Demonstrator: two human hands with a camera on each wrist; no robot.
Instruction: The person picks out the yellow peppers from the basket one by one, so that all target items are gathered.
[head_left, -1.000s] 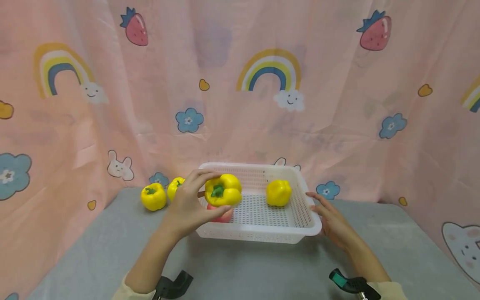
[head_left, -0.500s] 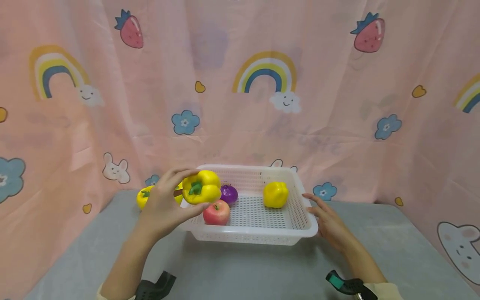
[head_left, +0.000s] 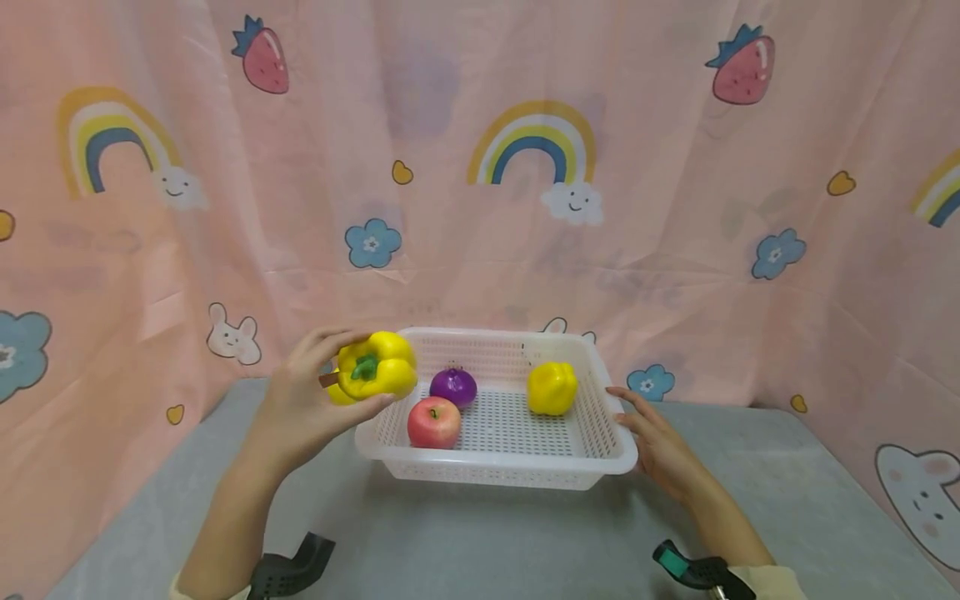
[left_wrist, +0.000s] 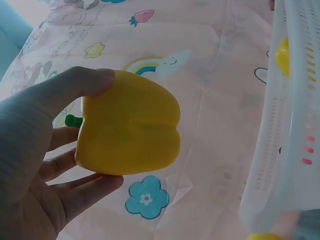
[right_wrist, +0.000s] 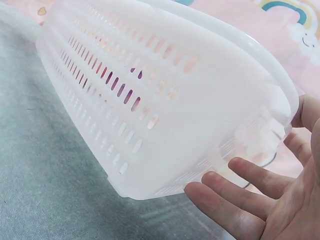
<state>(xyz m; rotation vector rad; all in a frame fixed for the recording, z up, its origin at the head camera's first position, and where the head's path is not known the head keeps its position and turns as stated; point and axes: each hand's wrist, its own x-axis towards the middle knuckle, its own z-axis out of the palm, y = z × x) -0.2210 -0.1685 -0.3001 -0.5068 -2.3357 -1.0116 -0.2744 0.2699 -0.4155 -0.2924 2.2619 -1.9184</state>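
Note:
My left hand (head_left: 300, 400) grips a yellow bell pepper (head_left: 378, 367) between thumb and fingers, its green stem facing me, above the left end of a white slotted plastic basket (head_left: 517, 462). Seen from the left wrist, the pepper (left_wrist: 130, 122) is raised clear of the basket. At the basket's right end, my right hand (head_left: 663, 450) touches the rim and outer wall with fairly straight fingers (right_wrist: 250, 175). In the basket lie a red apple (head_left: 433, 423), a purple onion (head_left: 453, 387) behind it, and another yellow bell pepper (head_left: 552, 388) towards the right.
A bit of yellow (head_left: 337, 393), mostly hidden, shows behind my left hand and the held pepper. The basket stands on a grey-covered table (head_left: 480, 542). Behind it hangs a pink patterned curtain (head_left: 315, 125).
My left hand has carried the bell pepper left, uncovering the onion and apple in the basket. It now covers the peppers seen earlier on the left of the table. My right hand stays at the basket.

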